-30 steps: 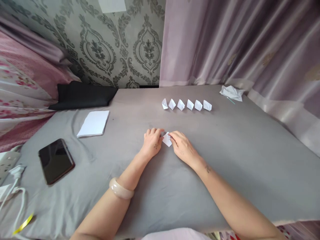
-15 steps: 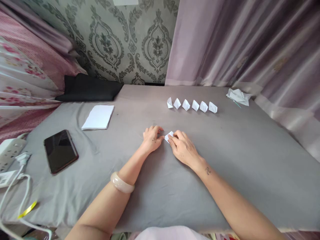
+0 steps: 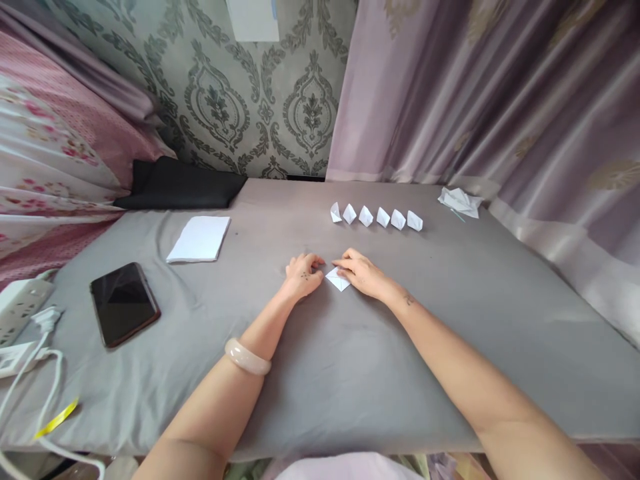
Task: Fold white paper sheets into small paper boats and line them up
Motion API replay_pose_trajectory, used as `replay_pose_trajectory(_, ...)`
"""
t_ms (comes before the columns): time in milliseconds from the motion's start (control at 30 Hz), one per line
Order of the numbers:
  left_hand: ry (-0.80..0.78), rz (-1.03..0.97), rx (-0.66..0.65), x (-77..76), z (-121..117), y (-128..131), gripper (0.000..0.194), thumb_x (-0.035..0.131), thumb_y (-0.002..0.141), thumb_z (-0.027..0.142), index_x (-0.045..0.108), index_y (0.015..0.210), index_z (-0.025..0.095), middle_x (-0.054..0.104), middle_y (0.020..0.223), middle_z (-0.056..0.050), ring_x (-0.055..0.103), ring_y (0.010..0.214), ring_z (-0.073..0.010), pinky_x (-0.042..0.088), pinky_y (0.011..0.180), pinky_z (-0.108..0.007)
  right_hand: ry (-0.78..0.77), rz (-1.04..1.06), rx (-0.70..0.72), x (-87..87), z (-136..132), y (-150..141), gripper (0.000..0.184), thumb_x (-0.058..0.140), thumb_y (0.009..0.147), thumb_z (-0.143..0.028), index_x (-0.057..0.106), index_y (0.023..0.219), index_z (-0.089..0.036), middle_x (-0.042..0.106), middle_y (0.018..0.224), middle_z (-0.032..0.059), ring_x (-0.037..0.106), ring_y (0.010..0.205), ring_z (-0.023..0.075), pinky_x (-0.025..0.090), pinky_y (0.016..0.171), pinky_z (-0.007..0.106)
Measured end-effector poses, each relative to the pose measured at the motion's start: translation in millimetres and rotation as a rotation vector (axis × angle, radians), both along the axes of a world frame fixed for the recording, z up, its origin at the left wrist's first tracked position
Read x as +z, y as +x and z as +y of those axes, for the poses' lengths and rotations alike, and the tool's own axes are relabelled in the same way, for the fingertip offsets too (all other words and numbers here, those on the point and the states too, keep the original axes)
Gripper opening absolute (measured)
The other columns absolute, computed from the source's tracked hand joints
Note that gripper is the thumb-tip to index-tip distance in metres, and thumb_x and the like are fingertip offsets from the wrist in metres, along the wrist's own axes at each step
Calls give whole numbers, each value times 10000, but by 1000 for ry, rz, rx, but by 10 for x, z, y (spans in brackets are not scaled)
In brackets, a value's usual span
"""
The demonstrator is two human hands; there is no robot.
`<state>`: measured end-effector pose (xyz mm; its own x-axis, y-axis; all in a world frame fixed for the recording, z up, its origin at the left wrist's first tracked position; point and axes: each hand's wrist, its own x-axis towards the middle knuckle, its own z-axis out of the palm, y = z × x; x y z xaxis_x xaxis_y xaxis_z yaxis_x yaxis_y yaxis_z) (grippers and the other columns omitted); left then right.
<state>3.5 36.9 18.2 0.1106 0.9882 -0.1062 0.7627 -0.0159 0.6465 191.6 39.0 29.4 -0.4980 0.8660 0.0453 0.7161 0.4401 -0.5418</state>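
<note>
A small white folded paper square (image 3: 338, 281) lies on the grey cloth with one corner toward me, fold lines showing on its face. My right hand (image 3: 364, 273) lies over its upper right side, fingers and thumb together on the paper and hiding that part. Just left of the paper, my left hand (image 3: 303, 275) rests on the cloth, fingers bent and apart from the thumb, holding nothing. Beyond both hands stands a row of several small folded white paper pieces (image 3: 366, 216).
A stack of white paper (image 3: 199, 239) and a dark phone (image 3: 124, 305) lie on the left. White power strips (image 3: 23, 307) with cables sit at the left edge. Black cloth (image 3: 185, 187) lies at the back; crumpled white paper (image 3: 460, 201) lies at the back right.
My right hand has shifted to the paper's upper side, uncovering more of its lower part. My left hand stays nearly in place. The view has tilted up slightly.
</note>
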Motion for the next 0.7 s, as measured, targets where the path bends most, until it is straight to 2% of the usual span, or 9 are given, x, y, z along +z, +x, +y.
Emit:
replay_pose_trajectory(200, 3, -45, 4, 40, -2, -4, 278, 529, 761, 196, 681, 991, 235, 642, 991, -52, 518, 1013, -253, 375, 913, -397, -84, -24, 21, 116, 14, 52, 199, 500, 864, -187, 646, 998, -199, 521, 1055, 66, 539, 880, 167, 417, 835, 323)
replay_pose_trajectory(367, 13, -118, 17, 32, -1, -14, 246, 551, 748, 192, 697, 944, 221, 652, 965, -60, 516, 996, -262, 366, 921, -427, -178, 39, -8, 186, 7, 153, 67, 603, 762, -169, 621, 820, -198, 536, 977, 37, 521, 859, 165, 397, 820, 319)
replay_pose_trajectory(500, -8, -251, 28, 29, -13, -29, 227, 544, 768, 225, 685, 944, 195, 659, 837, -43, 569, 842, -216, 427, 821, -366, -297, 166, -70, 158, -28, 240, 79, 675, 701, -206, 600, 718, -191, 572, 849, 13, 526, 778, 149, 411, 754, 296)
replay_pose_trajectory(600, -22, -379, 33, 67, -27, -24, 280, 519, 822, 343, 656, 994, 170, 667, 816, -41, 596, 735, -174, 454, 699, -292, -426, 323, -143, 123, -76, 254, 121, 687, 713, -278, 619, 749, -185, 609, 722, 1, 546, 675, 137, 428, 648, 275)
replay_pose_trajectory(700, -77, -620, 9, 126, -49, 4, 397, 567, 805, 483, 637, 1001, 145, 687, 900, -68, 622, 786, -173, 462, 719, -277, -504, 542, -264, 92, -109, 211, 281, 677, 738, -346, 642, 972, -193, 671, 816, 24, 597, 719, 137, 460, 639, 267)
